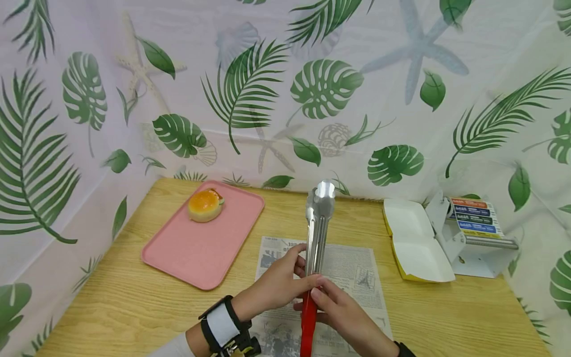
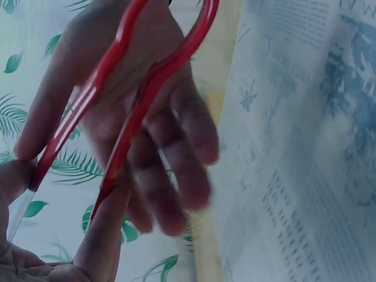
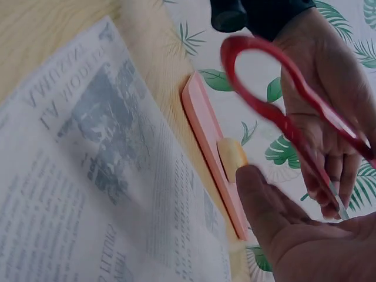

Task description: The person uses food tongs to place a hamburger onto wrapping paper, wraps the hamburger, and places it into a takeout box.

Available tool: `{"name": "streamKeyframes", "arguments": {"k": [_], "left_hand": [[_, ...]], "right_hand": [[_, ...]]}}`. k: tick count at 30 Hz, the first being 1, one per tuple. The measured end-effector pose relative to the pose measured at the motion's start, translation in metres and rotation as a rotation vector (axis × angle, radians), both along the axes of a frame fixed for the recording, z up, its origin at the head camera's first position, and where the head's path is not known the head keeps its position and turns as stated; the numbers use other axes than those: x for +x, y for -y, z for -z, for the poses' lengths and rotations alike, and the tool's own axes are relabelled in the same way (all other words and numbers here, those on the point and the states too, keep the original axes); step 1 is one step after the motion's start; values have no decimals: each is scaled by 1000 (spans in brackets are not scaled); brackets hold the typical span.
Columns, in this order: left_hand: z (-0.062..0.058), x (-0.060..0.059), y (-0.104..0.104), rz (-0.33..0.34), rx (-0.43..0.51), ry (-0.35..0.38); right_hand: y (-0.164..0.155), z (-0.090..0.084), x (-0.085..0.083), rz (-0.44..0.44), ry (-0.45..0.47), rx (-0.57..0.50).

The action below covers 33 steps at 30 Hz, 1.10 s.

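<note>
- Left hand (image 1: 278, 285) and right hand (image 1: 341, 310) are both gripping the tongs (image 1: 315, 238), fingers curled round the arms where steel meets red handle.
- Tongs are pointing away above the newspaper (image 1: 352, 272), tips together.
- Bun (image 1: 205, 205) is sitting on the pink tray (image 1: 196, 253), well apart.

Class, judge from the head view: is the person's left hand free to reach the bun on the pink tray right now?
Probably not yet: the left hand grips the tongs. Otherwise the path to the bun on the tray looks clear.
</note>
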<state>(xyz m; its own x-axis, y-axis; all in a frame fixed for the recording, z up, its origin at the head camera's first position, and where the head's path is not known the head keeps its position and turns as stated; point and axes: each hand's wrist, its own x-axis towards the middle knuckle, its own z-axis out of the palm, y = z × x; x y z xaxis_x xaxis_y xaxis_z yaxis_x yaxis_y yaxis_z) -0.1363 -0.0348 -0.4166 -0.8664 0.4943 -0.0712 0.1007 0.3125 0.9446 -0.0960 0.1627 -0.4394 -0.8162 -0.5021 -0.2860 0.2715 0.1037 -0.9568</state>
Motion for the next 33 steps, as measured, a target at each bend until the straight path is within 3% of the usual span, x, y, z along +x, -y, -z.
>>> {"name": "streamKeyframes", "arguments": {"k": [4, 9, 13, 17, 23, 27, 30, 33], "left_hand": [[7, 1, 0, -9, 14, 11], [10, 0, 8, -15, -59, -4], [8, -3, 28, -12, -130, -21], [13, -5, 61, -41, -308, -127], [27, 1, 105, -176, -708, -323], [31, 7, 122, -165, -860, -387], [34, 10, 129, -136, -896, -396], [38, 11, 132, -103, -891, -359]], "right_hand": [[-1, 2, 1, 3, 41, -40], [-2, 0, 3, 60, 28, -5], [-12, -5, 2, 110, -2, 58], [-29, -8, -2, 164, -25, 218], [-54, -14, -14, 197, -93, 484], [-62, -18, -26, 123, -289, 622], [-61, -23, -37, 72, -467, 705], [-52, -28, -50, 24, -593, 741]]}}
